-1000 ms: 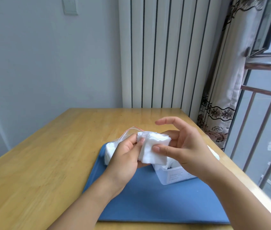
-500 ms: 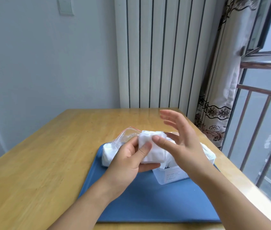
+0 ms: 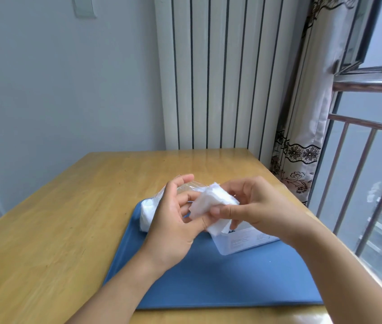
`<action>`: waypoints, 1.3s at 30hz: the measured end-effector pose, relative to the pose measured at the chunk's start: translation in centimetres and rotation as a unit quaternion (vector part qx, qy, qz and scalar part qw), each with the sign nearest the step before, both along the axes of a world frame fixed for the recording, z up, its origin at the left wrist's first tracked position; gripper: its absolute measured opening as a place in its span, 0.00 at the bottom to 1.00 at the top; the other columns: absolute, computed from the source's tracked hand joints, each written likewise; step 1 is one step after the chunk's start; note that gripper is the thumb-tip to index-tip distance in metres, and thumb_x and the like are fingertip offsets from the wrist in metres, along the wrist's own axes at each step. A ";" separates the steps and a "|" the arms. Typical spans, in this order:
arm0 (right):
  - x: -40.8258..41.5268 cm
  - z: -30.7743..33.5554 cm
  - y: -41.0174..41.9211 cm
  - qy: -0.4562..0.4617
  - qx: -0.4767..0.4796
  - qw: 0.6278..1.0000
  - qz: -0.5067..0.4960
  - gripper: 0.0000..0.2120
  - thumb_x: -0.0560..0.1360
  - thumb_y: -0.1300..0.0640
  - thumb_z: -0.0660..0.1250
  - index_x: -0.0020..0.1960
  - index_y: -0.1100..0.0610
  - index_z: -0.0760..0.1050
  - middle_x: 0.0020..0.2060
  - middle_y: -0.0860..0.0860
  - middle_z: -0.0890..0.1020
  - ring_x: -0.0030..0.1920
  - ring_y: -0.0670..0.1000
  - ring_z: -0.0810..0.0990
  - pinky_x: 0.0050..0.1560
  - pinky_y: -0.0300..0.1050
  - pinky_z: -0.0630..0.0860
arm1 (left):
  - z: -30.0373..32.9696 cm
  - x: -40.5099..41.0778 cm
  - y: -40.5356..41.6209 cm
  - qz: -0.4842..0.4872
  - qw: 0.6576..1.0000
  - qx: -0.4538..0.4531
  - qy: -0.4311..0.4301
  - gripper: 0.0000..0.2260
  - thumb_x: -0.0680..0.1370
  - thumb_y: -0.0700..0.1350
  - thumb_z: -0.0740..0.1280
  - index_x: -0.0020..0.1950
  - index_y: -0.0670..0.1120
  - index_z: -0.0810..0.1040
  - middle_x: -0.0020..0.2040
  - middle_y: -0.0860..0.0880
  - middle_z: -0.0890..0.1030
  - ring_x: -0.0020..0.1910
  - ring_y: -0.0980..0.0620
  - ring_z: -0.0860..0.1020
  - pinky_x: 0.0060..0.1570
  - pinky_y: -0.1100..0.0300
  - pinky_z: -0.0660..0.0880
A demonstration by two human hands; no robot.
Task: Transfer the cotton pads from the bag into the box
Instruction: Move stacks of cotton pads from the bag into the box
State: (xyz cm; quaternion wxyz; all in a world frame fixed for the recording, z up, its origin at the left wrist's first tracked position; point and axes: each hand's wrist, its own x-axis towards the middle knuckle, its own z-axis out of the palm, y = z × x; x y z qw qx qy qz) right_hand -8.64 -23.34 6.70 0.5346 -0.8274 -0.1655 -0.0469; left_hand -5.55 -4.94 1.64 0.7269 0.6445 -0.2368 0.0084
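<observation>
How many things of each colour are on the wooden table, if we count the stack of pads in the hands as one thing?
White: 1, the stack of cotton pads held by the right hand
Clear: 2, the plastic bag with pads inside, held by the left hand, and the box
Blue: 1, the mat
Total: 4

A light wooden table (image 3: 73, 218) with a glossy top carries a flat blue rectangular mat (image 3: 232, 281) near its right edge
</observation>
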 end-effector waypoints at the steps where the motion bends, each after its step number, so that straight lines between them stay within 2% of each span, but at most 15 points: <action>1: 0.0 0.0 -0.1 0.004 0.001 1.000 -0.020 0.08 0.74 0.59 0.77 0.49 0.63 0.84 0.39 0.57 0.86 0.37 0.50 0.81 0.34 0.40 0.76 | -0.2 0.0 0.0 -0.004 1.000 0.013 -0.009 0.31 0.70 0.39 0.79 0.67 0.54 0.69 0.55 0.49 0.84 0.54 0.50 0.84 0.51 0.57 0.81; 3: 0.3 0.3 -0.8 0.009 0.048 0.993 -0.110 0.09 0.75 0.59 0.74 0.44 0.66 0.81 0.33 0.55 0.81 0.33 0.50 0.77 0.31 0.40 0.72 | -0.5 0.0 -0.1 0.006 0.998 0.049 -0.045 0.30 0.70 0.38 0.79 0.66 0.56 0.71 0.57 0.55 0.82 0.53 0.52 0.83 0.47 0.59 0.81; 6: 0.8 0.8 -2.6 0.061 0.091 0.969 -0.222 0.09 0.72 0.56 0.75 0.38 0.60 0.78 0.31 0.54 0.81 0.29 0.49 0.79 0.30 0.42 0.66 | -0.6 -0.5 0.0 0.058 0.969 0.182 -0.155 0.24 0.70 0.44 0.80 0.60 0.60 0.75 0.54 0.65 0.79 0.36 0.57 0.77 0.35 0.66 0.74; 9: 1.1 0.1 -2.5 0.116 -0.017 0.963 -0.241 0.14 0.69 0.53 0.77 0.35 0.57 0.74 0.26 0.52 0.76 0.27 0.50 0.76 0.26 0.39 0.62 | -0.8 -0.8 -0.2 0.051 0.928 0.292 -0.226 0.19 0.71 0.51 0.78 0.58 0.60 0.76 0.51 0.67 0.78 0.31 0.58 0.74 0.35 0.71 0.69; 12: 1.1 -0.7 -1.6 0.118 -0.148 0.950 -0.248 0.20 0.67 0.52 0.78 0.29 0.56 0.69 0.20 0.50 0.70 0.21 0.48 0.66 0.20 0.37 0.57 | -1.3 -0.5 -0.1 0.025 0.898 0.376 -0.226 0.15 0.73 0.59 0.74 0.57 0.60 0.75 0.48 0.60 0.78 0.37 0.54 0.76 0.42 0.60 0.76; 14: 1.2 -1.2 -1.4 0.104 -0.227 0.935 -0.251 0.23 0.63 0.52 0.79 0.26 0.55 0.64 0.19 0.48 0.64 0.23 0.50 0.62 0.22 0.39 0.55 | -1.5 -0.3 0.0 0.008 0.870 0.431 -0.240 0.15 0.74 0.61 0.71 0.57 0.59 0.75 0.53 0.62 0.76 0.39 0.55 0.75 0.45 0.57 0.76; 19: 1.8 -2.3 -0.9 0.057 -0.421 0.842 -0.332 0.19 0.62 0.49 0.76 0.31 0.54 0.66 0.28 0.48 0.73 0.31 0.54 0.73 0.27 0.40 0.60 | -1.2 -0.3 -0.1 0.008 0.826 0.488 -0.281 0.14 0.77 0.63 0.67 0.58 0.58 0.74 0.57 0.62 0.72 0.38 0.63 0.71 0.41 0.62 0.68; 21: 2.0 -2.2 -0.7 0.052 -0.450 0.827 -0.334 0.19 0.64 0.47 0.77 0.33 0.53 0.67 0.31 0.48 0.74 0.33 0.53 0.74 0.27 0.41 0.61 | -1.1 -0.4 -0.3 0.007 0.825 0.487 -0.287 0.13 0.77 0.62 0.67 0.57 0.58 0.75 0.56 0.61 0.72 0.39 0.69 0.71 0.40 0.66 0.65; 23: 2.0 -2.2 -0.9 0.055 -0.449 0.832 -0.321 0.23 0.62 0.42 0.78 0.33 0.54 0.67 0.30 0.47 0.73 0.32 0.52 0.72 0.27 0.41 0.60 | -1.2 -0.4 -0.4 0.004 0.832 0.477 -0.284 0.12 0.78 0.62 0.67 0.56 0.57 0.75 0.56 0.61 0.72 0.41 0.70 0.70 0.40 0.69 0.65; 26: 1.3 -1.8 -1.7 0.069 -0.392 0.872 -0.286 0.30 0.56 0.32 0.78 0.32 0.56 0.70 0.26 0.46 0.71 0.29 0.47 0.69 0.28 0.43 0.62 | -1.4 -0.3 -0.3 -0.001 0.837 0.468 -0.283 0.12 0.78 0.62 0.66 0.56 0.58 0.74 0.57 0.63 0.73 0.43 0.68 0.71 0.47 0.63 0.72; 29: 0.3 -0.5 -2.7 0.028 -0.297 0.922 -0.248 0.25 0.61 0.32 0.79 0.41 0.53 0.81 0.33 0.43 0.82 0.30 0.38 0.78 0.30 0.40 0.73 | -1.6 -0.1 -0.2 -0.007 0.843 0.460 -0.277 0.12 0.77 0.62 0.67 0.56 0.58 0.74 0.57 0.63 0.72 0.44 0.61 0.73 0.49 0.57 0.75; 32: -0.6 0.9 -2.5 -0.058 -0.179 0.967 -0.171 0.17 0.73 0.36 0.72 0.42 0.50 0.83 0.39 0.46 0.86 0.25 0.48 0.81 0.27 0.40 0.71 | -1.6 0.1 -0.2 -0.006 0.848 0.451 -0.276 0.12 0.77 0.61 0.67 0.56 0.58 0.74 0.56 0.63 0.72 0.44 0.57 0.75 0.49 0.54 0.76; 34: -1.2 1.2 -1.3 -0.001 -0.124 0.989 -0.087 0.24 0.79 0.37 0.62 0.42 0.54 0.85 0.41 0.48 0.87 0.22 0.52 0.78 0.26 0.38 0.68 | -1.6 0.2 0.0 -0.007 0.851 0.449 -0.272 0.12 0.78 0.61 0.67 0.57 0.58 0.74 0.57 0.63 0.72 0.45 0.56 0.76 0.48 0.54 0.77; 38: -1.1 -0.1 0.0 0.133 -0.269 0.949 -0.095 0.40 0.73 0.23 0.49 0.47 0.55 0.84 0.49 0.56 0.86 0.23 0.52 0.81 0.27 0.41 0.70 | -1.7 0.8 0.6 -0.001 0.859 0.438 -0.265 0.10 0.77 0.60 0.68 0.55 0.59 0.75 0.55 0.63 0.73 0.45 0.58 0.75 0.48 0.55 0.76; 39: -1.1 -0.2 0.1 0.160 -0.311 0.931 -0.108 0.42 0.72 0.22 0.48 0.51 0.56 0.82 0.44 0.58 0.85 0.24 0.52 0.82 0.29 0.42 0.69 | -1.7 0.9 0.7 0.004 0.861 0.435 -0.263 0.09 0.77 0.60 0.68 0.54 0.59 0.75 0.54 0.64 0.73 0.44 0.58 0.75 0.48 0.56 0.76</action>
